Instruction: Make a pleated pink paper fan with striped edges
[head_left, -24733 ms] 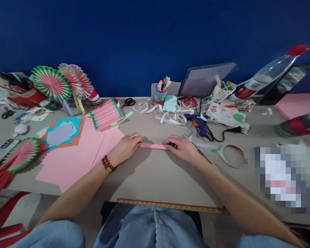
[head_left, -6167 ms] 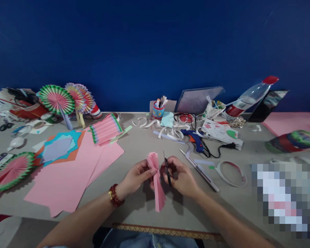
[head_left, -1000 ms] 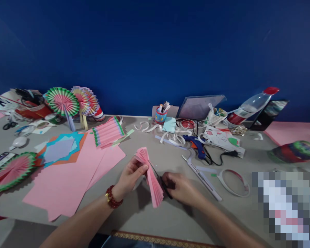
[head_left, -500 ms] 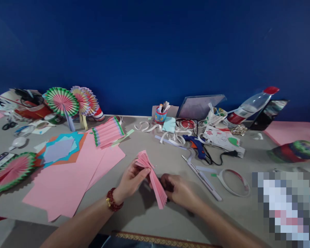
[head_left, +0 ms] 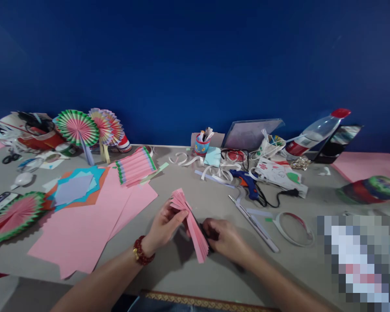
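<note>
Since a few seconds ago, the pleated pink paper point(head_left: 196, 238) has tipped its upper end leftward, and the black scissors point(head_left: 204, 233) have closed in on its right edge. At far left, a round paper fan point(head_left: 18, 216) lies on the worktop point(head_left: 182, 277); next come pink sheets point(head_left: 74, 238). Our left hand's point(head_left: 164, 225) grip pinches the pleated paper at its narrowed waist. Our right hand point(head_left: 225, 238) curls round the scissors, mostly hidden. We judge this a trimming or shaping step, calling for a steady pinch and careful blades. Further right, a slim tool point(head_left: 255, 224) and a glue gun point(head_left: 251, 187) could hamper wide right-hand swings.
</note>
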The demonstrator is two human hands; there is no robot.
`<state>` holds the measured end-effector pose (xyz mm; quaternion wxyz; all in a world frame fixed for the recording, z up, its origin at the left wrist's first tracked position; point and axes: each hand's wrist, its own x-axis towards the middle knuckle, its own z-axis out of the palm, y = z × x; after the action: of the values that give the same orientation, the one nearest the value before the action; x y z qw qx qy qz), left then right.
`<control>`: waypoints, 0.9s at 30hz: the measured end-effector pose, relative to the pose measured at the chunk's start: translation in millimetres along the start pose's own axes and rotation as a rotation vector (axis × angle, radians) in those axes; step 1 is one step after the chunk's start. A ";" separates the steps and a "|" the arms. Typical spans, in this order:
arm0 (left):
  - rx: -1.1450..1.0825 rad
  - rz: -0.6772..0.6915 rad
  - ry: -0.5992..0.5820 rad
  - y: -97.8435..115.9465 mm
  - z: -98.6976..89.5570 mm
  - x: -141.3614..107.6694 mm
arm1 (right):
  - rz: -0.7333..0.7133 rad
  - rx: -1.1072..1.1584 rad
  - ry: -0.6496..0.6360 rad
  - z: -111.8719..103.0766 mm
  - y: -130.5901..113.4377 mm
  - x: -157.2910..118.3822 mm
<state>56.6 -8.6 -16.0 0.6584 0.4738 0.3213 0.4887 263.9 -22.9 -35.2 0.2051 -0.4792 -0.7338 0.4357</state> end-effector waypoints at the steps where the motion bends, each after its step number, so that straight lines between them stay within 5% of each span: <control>1: 0.002 -0.002 0.000 0.5 0.1 0.2 | -0.002 0.006 -0.001 0.0 -0.2 -0.1; 27: 0.008 0.007 -0.056 -3.8 -5.1 -0.1 | -0.027 -0.002 0.022 -2.1 -2.2 -0.5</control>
<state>53.4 -7.4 -21.3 0.6636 0.4909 0.3031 0.4763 264.5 -22.8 -32.1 0.2184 -0.4744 -0.7384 0.4267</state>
